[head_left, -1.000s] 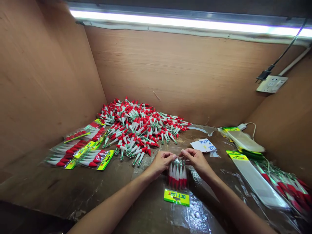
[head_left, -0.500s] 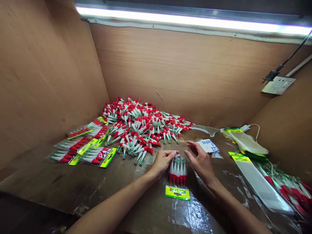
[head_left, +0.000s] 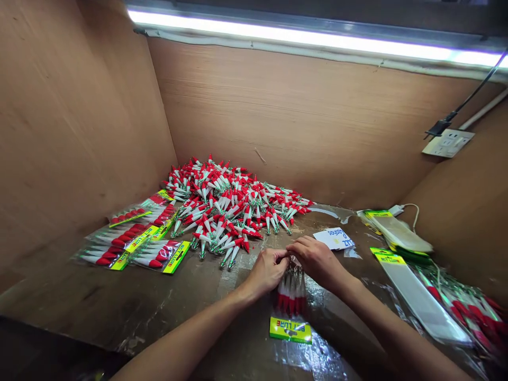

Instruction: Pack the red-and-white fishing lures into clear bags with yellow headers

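Observation:
A clear plastic bag of red-and-white fishing lures (head_left: 291,297) lies in front of me, its yellow-green header label (head_left: 290,330) toward me. My left hand (head_left: 269,269) pinches the bag's far end, thumb against fingers. Bent over that same end, my right hand (head_left: 317,259) has its fingertips closed together and meeting the left ones. The bag's edge is mostly hidden under the fingers. The lures' green hooked ends point away from me, right below my hands.
A large heap of loose lures (head_left: 234,206) lies against the back wall. Filled packs (head_left: 159,254) lie at the left. Flat unfilled bags (head_left: 424,296) and more lures (head_left: 472,312) are at the right. A handwritten paper (head_left: 333,238) lies beyond my right hand. A socket (head_left: 448,143) is on the right wall.
My right hand has moved left and closed at the bag's far end, meeting my left hand. The bag has shifted slightly toward me.

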`<state>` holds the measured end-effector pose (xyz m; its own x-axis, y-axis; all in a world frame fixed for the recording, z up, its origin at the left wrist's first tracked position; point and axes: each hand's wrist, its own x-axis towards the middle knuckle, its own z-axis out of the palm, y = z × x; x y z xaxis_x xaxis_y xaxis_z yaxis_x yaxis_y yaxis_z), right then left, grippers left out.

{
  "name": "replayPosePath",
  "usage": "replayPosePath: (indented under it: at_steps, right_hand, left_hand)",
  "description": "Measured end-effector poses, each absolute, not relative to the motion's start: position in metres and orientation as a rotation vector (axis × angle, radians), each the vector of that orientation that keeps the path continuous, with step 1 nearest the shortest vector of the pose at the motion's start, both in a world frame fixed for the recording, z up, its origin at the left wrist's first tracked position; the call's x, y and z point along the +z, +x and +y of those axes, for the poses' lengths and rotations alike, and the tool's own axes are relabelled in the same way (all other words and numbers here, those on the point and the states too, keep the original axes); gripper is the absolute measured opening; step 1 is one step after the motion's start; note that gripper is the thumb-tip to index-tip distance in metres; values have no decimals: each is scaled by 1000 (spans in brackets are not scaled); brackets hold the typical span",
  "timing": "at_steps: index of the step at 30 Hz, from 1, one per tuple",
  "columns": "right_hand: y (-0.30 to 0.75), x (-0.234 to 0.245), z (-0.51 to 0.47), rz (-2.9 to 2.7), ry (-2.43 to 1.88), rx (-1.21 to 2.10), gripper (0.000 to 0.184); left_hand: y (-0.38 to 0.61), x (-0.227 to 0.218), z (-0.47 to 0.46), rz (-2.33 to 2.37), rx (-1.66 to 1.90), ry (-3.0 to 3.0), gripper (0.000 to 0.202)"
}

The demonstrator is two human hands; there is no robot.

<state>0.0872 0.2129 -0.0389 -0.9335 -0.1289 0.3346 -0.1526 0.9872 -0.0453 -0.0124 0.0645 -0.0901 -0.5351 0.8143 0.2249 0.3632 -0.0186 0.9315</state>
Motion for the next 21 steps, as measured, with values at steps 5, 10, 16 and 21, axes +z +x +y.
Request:
replayPosePath:
  at_steps: [5,10,16,21]
  right_hand:
    - [95,-44,210,-2723,64,146,18]
    - [105,-63,201,-2404,-333,923,22]
    - [121,-72,203,-2128,-567,1207,30]
    - [159,-67,257,-1689,-747,1459,36]
  left_hand:
    - [-7,-87,63,1908,1512,1236,36]
    - [-3,-85,64,1776,1512,1228,38]
    - [4,-90,67,1659,1499,1135,40]
    - [4,-89,67,1420,1671,813,45]
